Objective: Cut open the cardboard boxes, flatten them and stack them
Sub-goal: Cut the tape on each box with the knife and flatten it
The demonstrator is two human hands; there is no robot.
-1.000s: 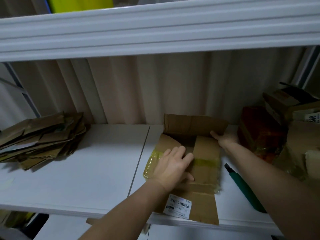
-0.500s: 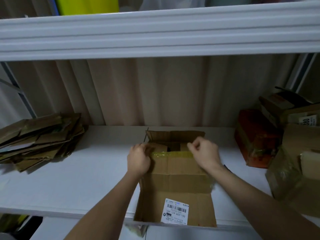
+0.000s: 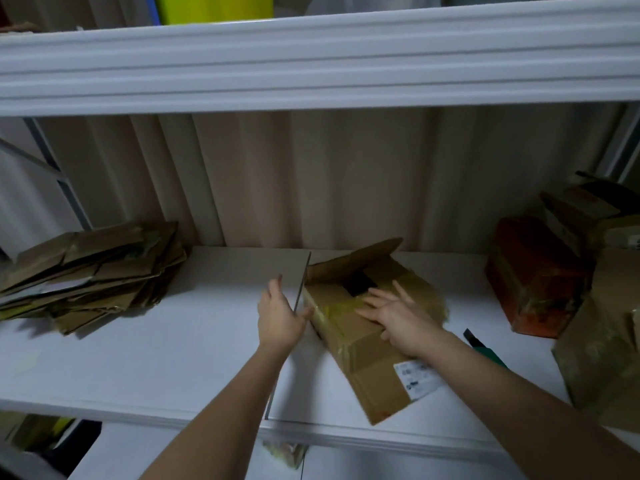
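White shelf (image 3: 145, 368) holds the opened box (image 3: 363, 327) at mid-right — flattening looks under way. Right hand (image 3: 398, 315) presses flat-fingered on top; left hand (image 3: 280, 315), fingers loose, touches its side. Next: press it flat and carry it to the stack (image 3: 90, 271) at left. Cutter (image 3: 485, 348) and uncut boxes (image 3: 595, 341) crowd the right.

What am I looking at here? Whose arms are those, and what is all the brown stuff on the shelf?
The camera sits on a person's head, so you see their own two arms reaching onto a white shelf. The right hand presses flat on a brown cardboard box with its flaps open. The left hand touches the box's side. Nothing is gripped. At the left lies a pile of flattened boxes. At the right wait more boxes, one of them red. A green-handled cutter lies beside the right arm.
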